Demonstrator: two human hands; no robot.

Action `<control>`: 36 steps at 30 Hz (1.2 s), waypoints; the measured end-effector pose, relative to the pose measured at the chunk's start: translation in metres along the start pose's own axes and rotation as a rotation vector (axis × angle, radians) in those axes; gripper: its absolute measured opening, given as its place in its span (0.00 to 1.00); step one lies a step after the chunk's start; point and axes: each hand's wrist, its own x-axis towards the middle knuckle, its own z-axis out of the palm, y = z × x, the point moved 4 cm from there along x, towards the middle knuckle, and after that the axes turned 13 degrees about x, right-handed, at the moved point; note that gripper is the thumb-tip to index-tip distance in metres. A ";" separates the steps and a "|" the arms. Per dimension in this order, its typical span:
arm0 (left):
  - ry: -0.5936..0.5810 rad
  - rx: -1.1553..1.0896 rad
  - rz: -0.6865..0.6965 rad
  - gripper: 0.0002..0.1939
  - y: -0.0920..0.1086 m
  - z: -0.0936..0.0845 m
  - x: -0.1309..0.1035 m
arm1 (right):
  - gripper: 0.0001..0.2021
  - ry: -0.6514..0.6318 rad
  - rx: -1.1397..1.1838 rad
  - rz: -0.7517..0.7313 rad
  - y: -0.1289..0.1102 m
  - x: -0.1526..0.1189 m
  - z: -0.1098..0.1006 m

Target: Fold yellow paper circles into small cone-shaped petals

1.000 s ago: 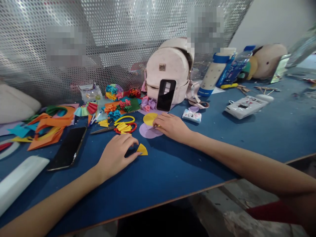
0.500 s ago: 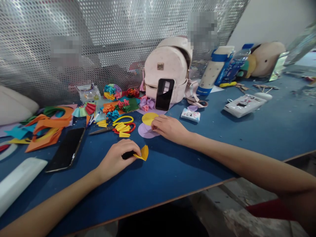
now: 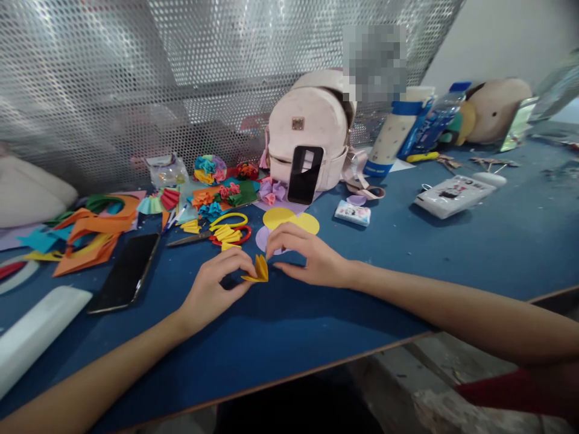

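- The left hand (image 3: 212,283) grips the pleated, folded yellow paper piece (image 3: 261,269) between thumb and fingers, just above the blue tabletop (image 3: 316,349); pinching one side seemingly leaves its folds free to fan out.
- The right hand (image 3: 316,256) is open, thumb and fingers parted just beside that piece, probably so they can meet its free edges; contact is hard to tell.
- The flat yellow paper circles (image 3: 278,216) lie beyond the right hand, near a purple paper circle (image 3: 261,237), likely to be within reach.
- The upright black phone (image 3: 306,175) leans on the pale pink backpack (image 3: 307,120), presumably for support.
- Counts: one folded piece in the grip, two yellow circles, at least one purple circle partly hidden, two phones including the flat black phone (image 3: 125,274), one backpack.
- Small folded yellow strips (image 3: 228,234) overlap the red and yellow scissor handles (image 3: 245,235); their number is unclear.
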 end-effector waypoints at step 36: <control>-0.025 -0.357 -0.163 0.05 -0.005 0.006 0.001 | 0.02 -0.029 0.079 -0.121 -0.015 -0.001 0.013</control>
